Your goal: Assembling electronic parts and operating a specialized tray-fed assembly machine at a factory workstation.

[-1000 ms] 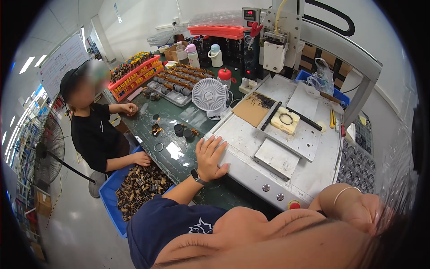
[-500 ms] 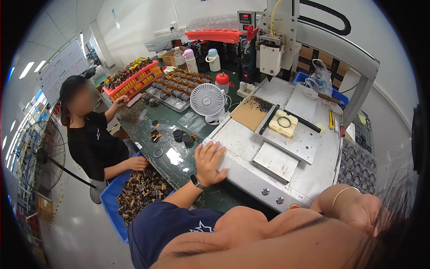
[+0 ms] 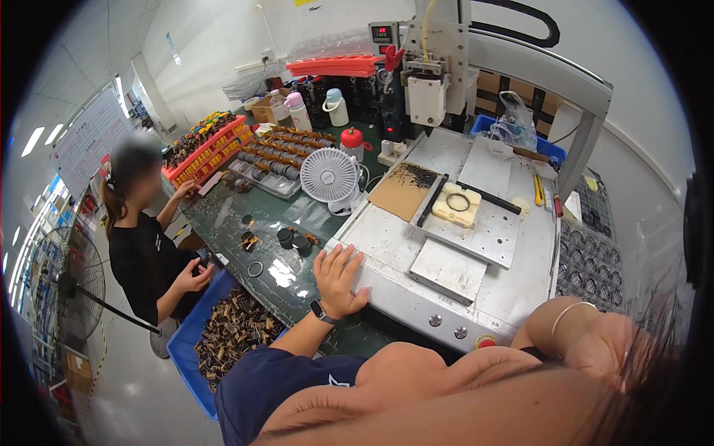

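Note:
My left hand (image 3: 338, 281) lies flat with its fingers spread on the front left corner of a white benchtop machine (image 3: 513, 301), holding nothing. On the machine's bed, a cream block (image 3: 454, 215) carries a dark ring (image 3: 458, 201) and sits on a metal plate (image 3: 500, 249) with black bars. Above it hangs a white dispensing head (image 3: 427, 102). My right hand (image 3: 606, 346) is at the lower right, beyond the machine's front edge; its fingers are partly covered by hair and I cannot make out anything in them.
Cardboard (image 3: 398, 197) with black strands lies on the bed. Left of the machine stand a white fan (image 3: 329, 175), dark round parts (image 3: 285, 237) and a loose ring (image 3: 256, 269). A co-worker (image 3: 141, 253) sits by a blue bin (image 3: 195, 377) of small parts. Clear trays (image 3: 591, 267) hold rings at right.
The view has shifted slightly. The co-worker has turned the head away and lifted a hand out of the blue bin. My left hand stays on the machine's corner.

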`<action>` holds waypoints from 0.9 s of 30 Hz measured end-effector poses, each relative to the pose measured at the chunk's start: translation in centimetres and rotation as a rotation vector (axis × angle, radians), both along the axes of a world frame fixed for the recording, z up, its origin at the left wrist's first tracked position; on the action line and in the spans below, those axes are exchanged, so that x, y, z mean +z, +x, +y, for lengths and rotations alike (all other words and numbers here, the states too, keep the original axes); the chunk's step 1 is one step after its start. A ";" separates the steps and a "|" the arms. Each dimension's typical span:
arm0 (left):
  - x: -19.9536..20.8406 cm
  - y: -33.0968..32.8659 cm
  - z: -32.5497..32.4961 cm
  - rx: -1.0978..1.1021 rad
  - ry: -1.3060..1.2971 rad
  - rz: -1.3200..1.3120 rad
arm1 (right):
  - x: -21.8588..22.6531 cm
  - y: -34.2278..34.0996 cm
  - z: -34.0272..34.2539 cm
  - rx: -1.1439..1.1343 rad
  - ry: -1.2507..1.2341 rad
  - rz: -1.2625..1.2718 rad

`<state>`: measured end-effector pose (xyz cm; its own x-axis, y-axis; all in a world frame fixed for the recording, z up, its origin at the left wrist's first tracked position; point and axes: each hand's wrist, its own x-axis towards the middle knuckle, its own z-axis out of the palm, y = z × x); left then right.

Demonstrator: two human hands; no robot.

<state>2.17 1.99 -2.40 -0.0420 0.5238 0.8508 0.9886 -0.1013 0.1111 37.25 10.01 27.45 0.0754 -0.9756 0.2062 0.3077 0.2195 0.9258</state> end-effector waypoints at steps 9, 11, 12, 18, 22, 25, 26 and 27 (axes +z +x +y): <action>0.4 -0.4 -0.5 0.018 -0.035 0.027 | -2.7 -1.4 -0.9 -0.250 -0.556 0.311; 0.4 -0.2 -0.3 0.009 -0.045 0.019 | -2.6 -1.0 -0.8 -0.240 -0.565 0.276; 0.4 -0.1 -0.2 0.004 -0.046 0.018 | -2.5 -0.9 -0.6 -0.230 -0.567 0.267; 0.1 0.0 -0.5 0.019 -0.019 -0.005 | -2.2 -0.9 0.2 -0.150 -0.573 0.175; -0.4 -0.2 -0.9 0.020 -0.012 0.002 | -2.7 -0.8 0.6 -0.110 -0.520 0.096; -0.3 -0.1 -0.6 0.005 0.016 -0.003 | -4.4 -2.1 0.9 -0.006 -0.542 0.257; -0.4 -0.1 -0.5 -0.011 0.006 -0.010 | -4.4 -2.3 1.0 -0.002 -0.527 0.246; -0.5 -0.1 -0.6 -0.004 0.017 -0.008 | -4.4 -2.6 1.0 0.007 -0.519 0.233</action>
<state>2.07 1.36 -2.85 -0.0470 0.5092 0.8593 0.9873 -0.1073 0.1175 34.68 10.98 23.09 0.1827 -0.7503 0.6354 0.4878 0.6303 0.6040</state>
